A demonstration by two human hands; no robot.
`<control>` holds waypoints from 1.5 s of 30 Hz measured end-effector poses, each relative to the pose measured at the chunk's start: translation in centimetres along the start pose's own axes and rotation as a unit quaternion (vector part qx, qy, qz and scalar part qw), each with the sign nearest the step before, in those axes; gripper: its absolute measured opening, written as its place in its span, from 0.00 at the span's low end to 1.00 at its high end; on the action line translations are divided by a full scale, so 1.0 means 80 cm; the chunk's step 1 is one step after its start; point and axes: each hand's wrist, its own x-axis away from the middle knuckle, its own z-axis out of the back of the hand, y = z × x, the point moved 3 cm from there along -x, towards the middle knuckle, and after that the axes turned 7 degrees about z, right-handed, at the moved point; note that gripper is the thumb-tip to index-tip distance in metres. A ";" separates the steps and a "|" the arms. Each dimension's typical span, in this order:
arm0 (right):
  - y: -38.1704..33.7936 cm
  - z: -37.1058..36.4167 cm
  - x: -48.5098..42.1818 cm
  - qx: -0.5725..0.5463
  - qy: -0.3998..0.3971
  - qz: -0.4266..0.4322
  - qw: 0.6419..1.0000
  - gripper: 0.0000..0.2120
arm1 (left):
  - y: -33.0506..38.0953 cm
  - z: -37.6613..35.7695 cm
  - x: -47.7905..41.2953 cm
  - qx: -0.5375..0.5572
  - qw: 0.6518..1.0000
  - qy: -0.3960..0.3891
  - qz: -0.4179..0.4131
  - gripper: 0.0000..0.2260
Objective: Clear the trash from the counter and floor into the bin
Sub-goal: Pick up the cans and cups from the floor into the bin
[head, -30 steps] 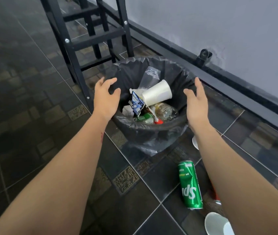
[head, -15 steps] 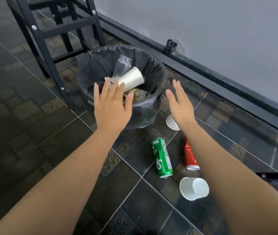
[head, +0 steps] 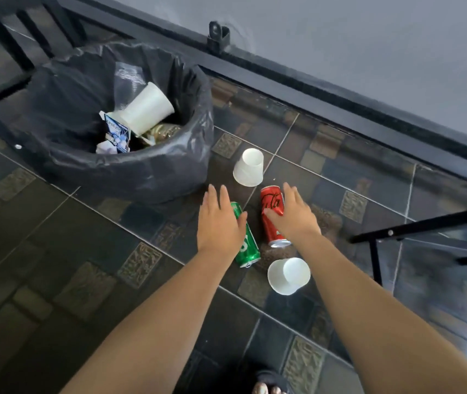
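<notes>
A dark tiled floor (head: 90, 251) runs up to a black skirting board under a grey wall, with black stool legs at the left and right edges. Nearest, a white cup (head: 288, 275) lies on its side just beside the right forearm. Above it, the left hand (head: 219, 223) hangs over a green can (head: 246, 240) with fingers loosely spread, and the right hand (head: 293, 216) covers a red can (head: 271, 216), its fingers spread and the thumb touching the can's side; neither hand has closed around anything yet. A second white cup (head: 249, 167) stands upside down just past the cans. Farthest is the bin (head: 130, 172), lined with a black bag and already holding a cup, a carton and other rubbish. A moment ago both hands were up at the bin's rim; they have dropped to the floor litter, so I judge the next pickup is starting, one can per hand. Four pieces are left on the floor here.
</notes>
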 end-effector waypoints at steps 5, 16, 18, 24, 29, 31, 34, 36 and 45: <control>0.008 -0.027 -0.010 0.027 -0.052 -0.064 0.996 0.44 | 0.003 -0.040 -0.009 0.026 0.989 -0.087 0.113 0.44; 0.014 -0.029 -0.015 0.020 0.014 -0.070 0.997 0.44 | -0.005 -0.042 -0.018 0.115 0.964 -0.129 0.200 0.45; 0.012 -0.021 -0.012 -0.007 0.048 -0.058 0.997 0.44 | 0.001 -0.028 -0.020 0.157 0.962 -0.110 0.193 0.43; -0.013 0.024 -0.003 -0.092 0.182 0.002 0.979 0.41 | 0.032 0.035 -0.021 0.292 0.952 0.006 0.089 0.37; -0.048 0.065 0.000 -0.160 0.273 0.036 0.948 0.38 | 0.051 0.096 -0.014 0.350 0.933 0.089 -0.009 0.37; -0.068 0.082 0.000 -0.187 0.296 0.048 0.935 0.39 | 0.054 0.123 -0.011 0.368 0.920 0.127 -0.039 0.37; -0.108 0.102 0.000 -0.215 0.327 0.069 0.918 0.39 | 0.047 0.164 -0.014 0.397 0.898 0.184 -0.051 0.36; -0.140 0.112 0.000 -0.227 0.345 0.095 0.906 0.39 | 0.035 0.191 -0.019 0.415 0.879 0.227 -0.057 0.37; -0.296 0.132 -0.019 -0.261 0.327 0.251 0.873 0.39 | -0.066 0.303 -0.062 0.462 0.806 0.369 -0.022 0.36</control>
